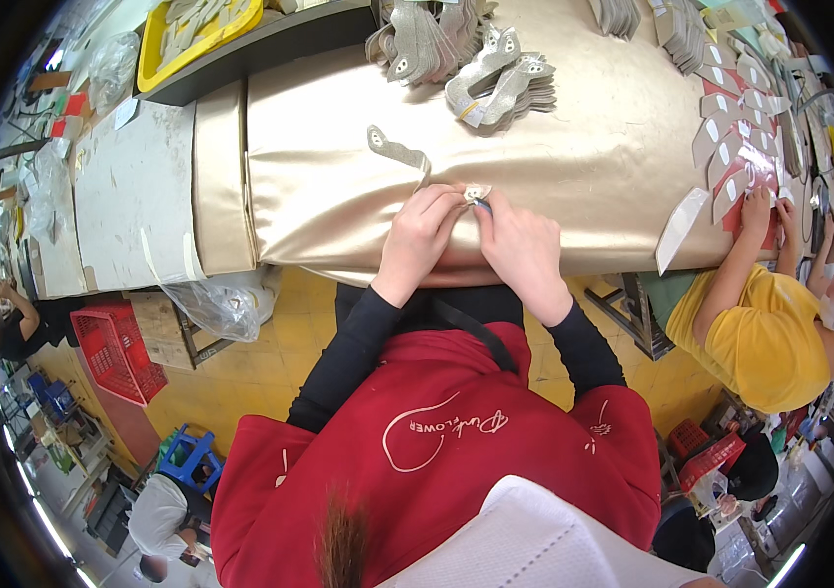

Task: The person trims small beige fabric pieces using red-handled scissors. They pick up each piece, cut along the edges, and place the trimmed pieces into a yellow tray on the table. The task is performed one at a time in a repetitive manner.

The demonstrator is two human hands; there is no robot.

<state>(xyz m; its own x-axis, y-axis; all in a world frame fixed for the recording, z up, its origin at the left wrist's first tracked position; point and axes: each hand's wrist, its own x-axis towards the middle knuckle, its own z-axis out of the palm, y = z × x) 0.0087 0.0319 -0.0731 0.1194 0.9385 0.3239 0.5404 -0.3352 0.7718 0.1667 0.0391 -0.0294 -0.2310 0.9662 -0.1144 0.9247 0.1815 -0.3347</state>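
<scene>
A curved, silver-grey shoe upper piece [395, 149] lies across the gold cloth in front of me, and its near end reaches up into my fingers. My left hand [417, 235] is closed in a pinch on that end. Close beside it, my right hand [523, 247] is also closed, thumb and fingers pressed together around a small dark-blue thing [481, 204] whose kind I cannot make out. A pale tip with small holes shows between both hands. Farther off sit a banded stack of similar pieces [510, 93] and another bundle [427, 44].
A black tray [270, 54] with a yellow bin [152, 59] stands at the far left. On the right, a person in a yellow shirt [764, 338] works over pale pieces on a red sheet [758, 162]. A white piece [679, 230] lies near the edge; a red crate [118, 353] is lower left.
</scene>
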